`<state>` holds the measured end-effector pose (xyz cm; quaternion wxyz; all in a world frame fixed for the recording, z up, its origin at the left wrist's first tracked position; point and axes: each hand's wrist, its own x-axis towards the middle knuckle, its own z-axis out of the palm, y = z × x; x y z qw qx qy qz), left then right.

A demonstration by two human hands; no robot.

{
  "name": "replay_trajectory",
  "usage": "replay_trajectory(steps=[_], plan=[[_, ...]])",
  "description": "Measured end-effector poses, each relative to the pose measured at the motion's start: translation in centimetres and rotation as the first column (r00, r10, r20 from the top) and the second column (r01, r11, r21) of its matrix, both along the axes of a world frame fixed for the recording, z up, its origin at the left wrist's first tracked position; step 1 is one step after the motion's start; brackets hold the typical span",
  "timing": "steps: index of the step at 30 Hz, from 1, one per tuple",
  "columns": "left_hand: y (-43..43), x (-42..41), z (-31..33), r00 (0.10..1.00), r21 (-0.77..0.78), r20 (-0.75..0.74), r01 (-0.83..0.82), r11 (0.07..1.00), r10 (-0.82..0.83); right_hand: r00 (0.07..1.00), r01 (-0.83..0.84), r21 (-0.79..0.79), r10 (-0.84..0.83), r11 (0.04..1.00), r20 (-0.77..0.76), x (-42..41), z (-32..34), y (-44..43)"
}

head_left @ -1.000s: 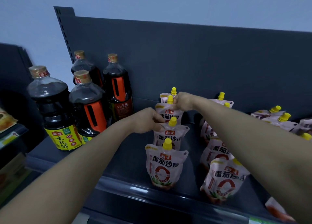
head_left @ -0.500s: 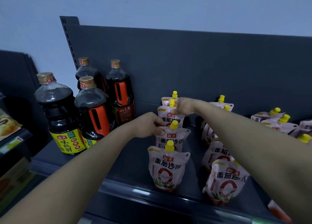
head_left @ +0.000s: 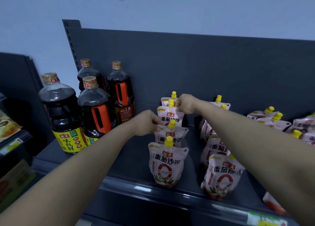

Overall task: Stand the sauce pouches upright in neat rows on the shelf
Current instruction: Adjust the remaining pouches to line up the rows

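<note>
White tomato sauce pouches with yellow caps stand in a row running front to back on the dark shelf (head_left: 129, 159). The front pouch (head_left: 166, 166) stands upright and untouched. My left hand (head_left: 147, 123) pinches the left top edge of the second pouch (head_left: 177, 134). My right hand (head_left: 185, 103) pinches the top right corner of the third pouch (head_left: 166, 114), with a fourth pouch (head_left: 165, 100) behind it. A second row of upright pouches (head_left: 221, 174) stands to the right, partly hidden by my right forearm.
Several large dark soy sauce bottles (head_left: 64, 116) stand at the shelf's left. More pouches (head_left: 271, 119) lie tipped over at the back right. The shelf's back panel (head_left: 204, 72) rises close behind. Another shelf unit with packets (head_left: 10, 128) is at far left.
The view has tilted slightly, so everything sits lower in frame. My right hand has slid a little toward the third pouch's corner; my left hand stays on the second pouch.
</note>
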<state>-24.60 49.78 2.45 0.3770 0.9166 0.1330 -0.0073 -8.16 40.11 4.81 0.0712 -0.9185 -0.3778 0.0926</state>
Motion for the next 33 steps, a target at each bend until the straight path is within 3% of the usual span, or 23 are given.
replay_trajectory(steps=[7,13,18,22,26,30,33], plan=[[-0.3,0.8,-0.4,0.999,0.047,0.020,-0.038,0.998,0.037,1.000,-0.008,0.112,0.005,0.994,0.029,-0.9,1.3,-1.8],[-0.4,0.3,1.4,0.996,0.192,-0.029,0.092,0.977,-0.088,0.998,-0.028,0.200,0.017,0.979,0.057,-1.8,3.2,-4.7],[-2.9,1.1,5.3,0.977,0.189,0.173,0.090,0.978,-0.123,0.993,0.037,0.232,-0.061,0.972,0.097,-2.0,5.5,-7.7],[-7.6,1.8,6.3,0.937,0.133,0.265,0.197,0.971,-0.227,0.985,0.120,0.183,-0.140,0.976,0.097,-1.9,5.8,-10.7],[-11.3,2.1,5.6,0.932,0.096,0.155,0.316,0.944,-0.328,0.981,0.192,0.079,-0.194,0.978,0.022,-1.8,5.4,-14.1],[-13.1,2.5,4.0,0.900,0.105,-0.056,0.437,0.894,-0.433,0.955,0.186,-0.026,-0.187,0.982,-0.230,-1.9,5.2,-16.6],[-14.0,2.6,2.8,0.881,0.166,-0.148,0.469,0.867,-0.449,0.958,0.140,-0.150,-0.172,0.979,-0.230,-1.8,4.2,-17.2]])
